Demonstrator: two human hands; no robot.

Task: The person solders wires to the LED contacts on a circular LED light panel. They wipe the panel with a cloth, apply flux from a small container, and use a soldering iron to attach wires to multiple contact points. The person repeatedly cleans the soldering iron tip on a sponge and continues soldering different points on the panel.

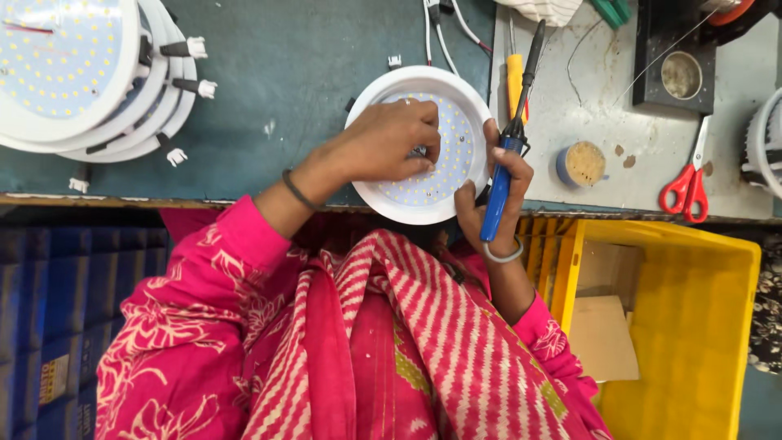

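At frame centre, the left hand point(389, 147) pinches a small part on one round LED panel light point(423, 143); the right hand point(493, 191) grips one blue-handled soldering iron point(507, 155). Three more lights point(81, 73) are stacked upper left.

Even, bright overhead light falls on the round LED panel point(423, 143), whose white rim glares slightly and shows crisp beside soft short shadows, while the stacked panels point(73, 73) far left of it wash out and bend with edge distortion, and below it the cloth darkens.
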